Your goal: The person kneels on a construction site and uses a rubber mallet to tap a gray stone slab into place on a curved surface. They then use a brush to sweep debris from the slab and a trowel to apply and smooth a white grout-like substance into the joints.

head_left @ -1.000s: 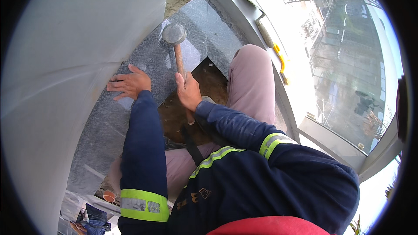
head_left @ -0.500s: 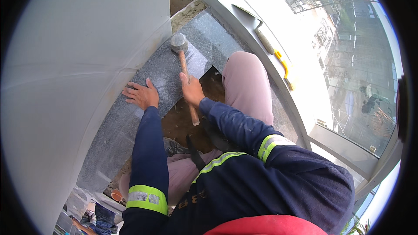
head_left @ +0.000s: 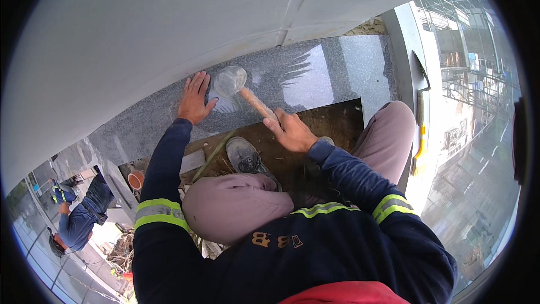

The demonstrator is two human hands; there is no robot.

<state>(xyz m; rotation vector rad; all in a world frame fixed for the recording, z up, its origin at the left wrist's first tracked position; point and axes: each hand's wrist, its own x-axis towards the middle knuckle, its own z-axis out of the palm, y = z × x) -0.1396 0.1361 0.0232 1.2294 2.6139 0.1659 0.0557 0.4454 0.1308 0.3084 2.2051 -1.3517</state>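
A mallet with a pale, round head (head_left: 230, 81) and a wooden handle is in my right hand (head_left: 295, 132), whose fingers are wrapped round the handle. Its head is over the speckled grey stone slab (head_left: 264, 121); whether it touches the stone, I cannot tell. To the left of the mallet head, my left hand (head_left: 195, 100) lies flat on the slab with its fingers stretched toward the wall. Bright reflections show on the polished surface.
A smooth grey wall (head_left: 169, 34) borders the slab's far side. Bare soil (head_left: 332, 124) shows nearer me, beside my shoe (head_left: 243, 155). On the right ledge lie a trowel (head_left: 420, 101) and a yellow-handled tool (head_left: 421, 145). A terracotta pot (head_left: 136, 179) and another person (head_left: 84, 217) are at lower left.
The view has turned, so the slab now runs more across the picture. The mallet head has come closer to my left hand, which still lies flat on the stone.
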